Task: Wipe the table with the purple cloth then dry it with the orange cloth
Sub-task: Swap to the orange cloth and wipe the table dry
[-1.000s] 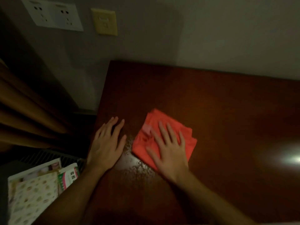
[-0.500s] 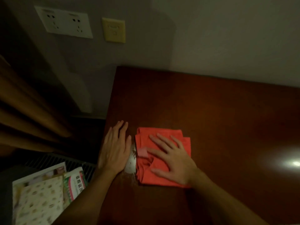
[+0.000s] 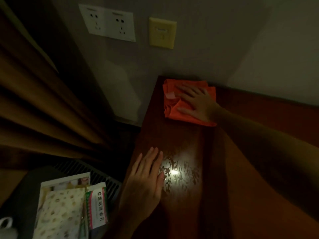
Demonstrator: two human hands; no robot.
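Observation:
The folded orange cloth [image 3: 174, 107] lies at the far left corner of the dark red-brown table [image 3: 172, 135], against the wall. My right hand [image 3: 195, 102] presses flat on top of it, fingers spread and pointing left. My left hand [image 3: 146, 173] rests flat on the table's near left edge, fingers together, holding nothing. Just right of that hand, a patch of water droplets [image 3: 179, 175] glints under a light reflection. No purple cloth is in view.
Brown curtains [image 3: 34, 104] hang at the left. Below them, a dark surface holds packets and a printed booklet [image 3: 65, 207]. White sockets [image 3: 110, 23] and a yellow switch [image 3: 162, 32] sit on the grey wall. The tabletop extends to the right.
My right hand has slid the orange cloth away from the near left area to the far left corner by the wall. My left hand stays flat near the left edge.

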